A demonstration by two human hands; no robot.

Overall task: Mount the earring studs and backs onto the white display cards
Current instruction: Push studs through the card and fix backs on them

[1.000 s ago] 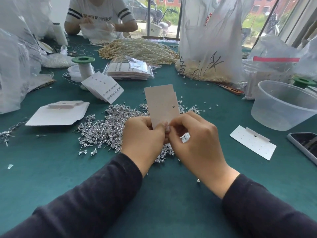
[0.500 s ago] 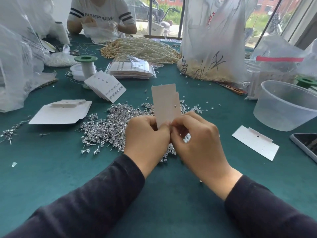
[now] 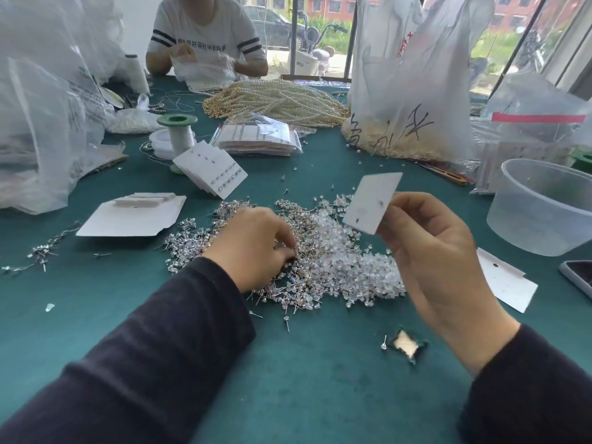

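Big clear bags (image 3: 41, 129) are sitting at the far left edge of the green table (image 3: 288, 389). A flat white box (image 3: 128, 219) is lying just beside them. Farther back, a spool (image 3: 176, 131) is standing up, and a stack of filled cards (image 3: 211, 169) is leaning near it.

The left hand (image 3: 253, 248) is reaching down into the pile of studs (image 3: 192, 238). Its fingers are curling in among the pins, and I cannot tell if it is pinching one. The pile is running to the right into a heap of clear backs (image 3: 349, 264).

Above that heap, the right hand (image 3: 429, 251) is pinching the white card (image 3: 373, 203) by its right edge and holding it tilted, off the table.

A wide patch of green cloth is showing between the two dark sleeves (image 3: 160, 363). A small torn hole (image 3: 405, 346) is sitting in it, with one loose stud (image 3: 383, 342) just beside.

Farther right, a blank card (image 3: 503, 280) is lying flat. A clear bowl (image 3: 544, 206) is sitting behind it, and a phone (image 3: 579, 277) is poking in at the right edge
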